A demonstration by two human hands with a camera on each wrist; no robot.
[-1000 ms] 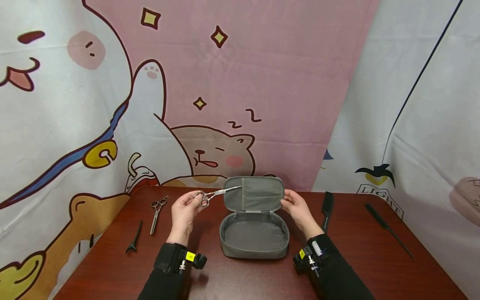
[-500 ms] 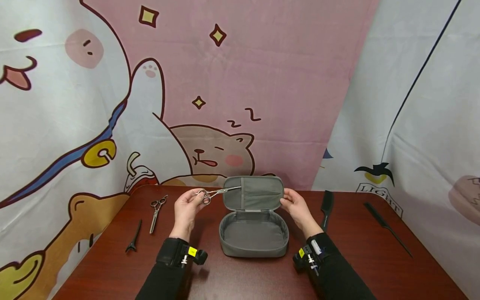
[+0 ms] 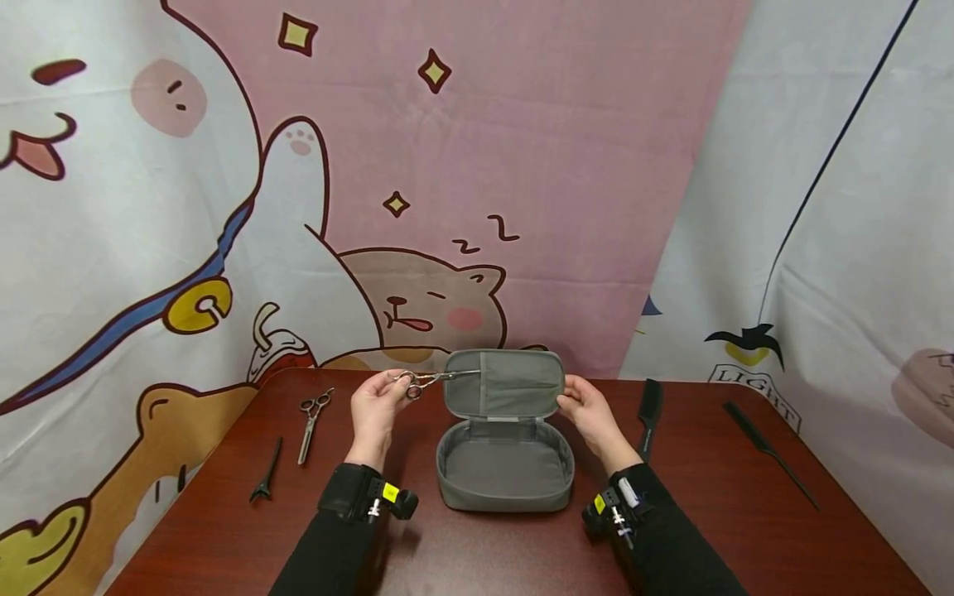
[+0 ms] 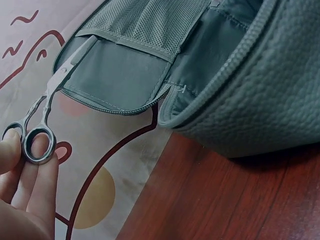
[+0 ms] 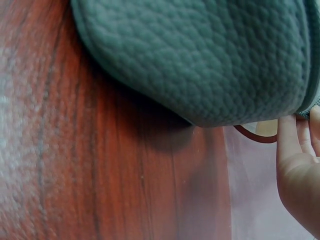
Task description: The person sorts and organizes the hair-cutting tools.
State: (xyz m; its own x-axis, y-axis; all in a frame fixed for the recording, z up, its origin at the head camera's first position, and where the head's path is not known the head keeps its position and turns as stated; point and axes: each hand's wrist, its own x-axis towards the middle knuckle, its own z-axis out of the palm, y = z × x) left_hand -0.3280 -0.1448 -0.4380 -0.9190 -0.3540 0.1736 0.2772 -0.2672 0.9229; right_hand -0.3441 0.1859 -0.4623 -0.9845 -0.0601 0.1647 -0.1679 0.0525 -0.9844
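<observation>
A grey zip case (image 3: 505, 488) stands open on the table, its lid upright at the back with a mesh pocket (image 4: 145, 22) inside. My left hand (image 3: 375, 414) pinches the finger rings of silver scissors (image 4: 60, 80), left of the lid. The scissor blades point right, across the lid's inner face, their tips at the mesh pocket's edge; whether they are inside it I cannot tell. My right hand (image 3: 595, 418) grips the lid's right edge between thumb and fingers. In the right wrist view, the case wall (image 5: 200, 60) hides part of the lid.
Left on the table (image 3: 492, 563) lie thinning scissors (image 3: 313, 424) and a black hair clip (image 3: 267, 476). On the right are a wide black comb (image 3: 651, 414) and a tail comb (image 3: 768, 451). A printed cloth (image 3: 581, 165) hangs behind the table.
My left hand has moved slightly right with the scissors, bringing their rings closer to the lid. My right hand and the case stay in place.
</observation>
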